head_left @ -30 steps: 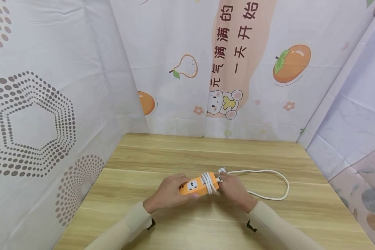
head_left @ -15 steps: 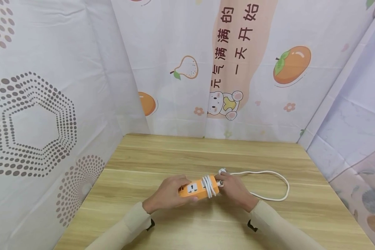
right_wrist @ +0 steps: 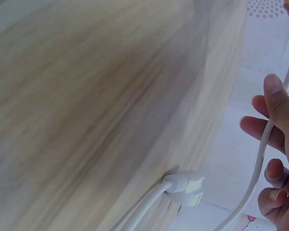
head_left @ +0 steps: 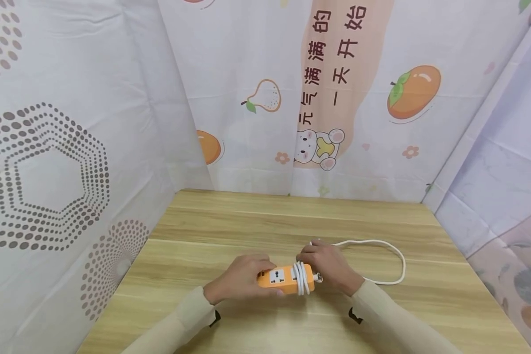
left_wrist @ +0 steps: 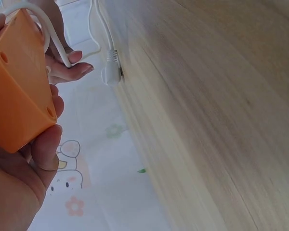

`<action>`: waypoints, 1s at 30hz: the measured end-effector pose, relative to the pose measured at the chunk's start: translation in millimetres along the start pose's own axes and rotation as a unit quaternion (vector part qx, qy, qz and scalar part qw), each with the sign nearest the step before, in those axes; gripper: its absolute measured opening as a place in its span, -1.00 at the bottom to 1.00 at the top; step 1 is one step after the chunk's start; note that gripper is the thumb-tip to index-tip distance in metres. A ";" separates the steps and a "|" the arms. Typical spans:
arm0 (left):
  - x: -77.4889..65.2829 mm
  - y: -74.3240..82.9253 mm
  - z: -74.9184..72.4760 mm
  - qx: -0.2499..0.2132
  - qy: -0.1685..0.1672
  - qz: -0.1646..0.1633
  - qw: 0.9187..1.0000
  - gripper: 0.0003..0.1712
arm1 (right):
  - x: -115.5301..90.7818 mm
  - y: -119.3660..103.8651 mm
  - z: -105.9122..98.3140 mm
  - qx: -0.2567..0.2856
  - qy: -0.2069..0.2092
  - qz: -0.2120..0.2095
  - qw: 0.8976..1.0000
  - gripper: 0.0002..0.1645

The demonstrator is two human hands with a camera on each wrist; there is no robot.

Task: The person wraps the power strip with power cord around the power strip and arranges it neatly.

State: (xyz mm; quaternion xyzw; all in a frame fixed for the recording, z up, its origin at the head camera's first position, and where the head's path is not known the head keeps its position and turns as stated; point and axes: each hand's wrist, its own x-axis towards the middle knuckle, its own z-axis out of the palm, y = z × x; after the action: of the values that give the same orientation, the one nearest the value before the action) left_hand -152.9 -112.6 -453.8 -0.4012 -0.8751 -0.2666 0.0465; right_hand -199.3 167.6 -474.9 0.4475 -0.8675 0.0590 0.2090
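Observation:
An orange power strip (head_left: 289, 287) with white sockets is held above the table in my left hand (head_left: 241, 278), thumb along its near side and fingers over the far side. Several turns of white cord (head_left: 303, 278) wrap its right end. My right hand (head_left: 329, 263) is just behind that end, pinching the cord (right_wrist: 265, 142) between thumb and fingers, as the right wrist view shows. The white plug (right_wrist: 185, 189) lies on the table; in the left wrist view the plug (left_wrist: 111, 72) is beyond the right hand's fingertips. The head view mostly hides it behind the right hand.
A loop of loose cord (head_left: 404, 265) lies on the wood-grain table (head_left: 230, 221) to the right of the right hand. Printed curtains (head_left: 230, 64) hang along the back and both sides of the table.
The power strip has come lower and slightly right in the head view, with my left hand. My right fingers have shifted left, behind its wrapped end. The loose loop has drawn in slightly leftward.

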 end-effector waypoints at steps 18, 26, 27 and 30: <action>-0.6 2.3 9.0 0.061 -0.036 0.002 0.997 -0.45 | 7.0 -6.3 -0.8 -0.024 0.035 -0.039 0.998 -0.88; -0.9 5.4 12.8 0.088 -0.035 -0.027 0.995 -0.44 | 11.1 -8.6 -3.7 -0.040 0.043 -0.047 0.997 -0.85; -0.9 5.7 13.0 0.090 -0.035 -0.031 0.995 -0.44 | 11.6 -9.1 -4.3 -0.042 0.045 -0.048 0.997 -0.84; -1.1 6.9 13.6 0.101 -0.034 -0.043 0.993 -0.44 | 12.7 -10.8 -5.8 -0.047 0.044 -0.047 0.997 -0.83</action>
State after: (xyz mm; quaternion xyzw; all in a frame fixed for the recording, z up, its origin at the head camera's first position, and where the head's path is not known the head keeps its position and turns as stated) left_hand -145.3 -102.8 -462.8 -0.3650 -0.9152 -0.1648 0.0452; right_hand -195.4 153.3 -465.2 0.4745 -0.8371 0.0276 0.2708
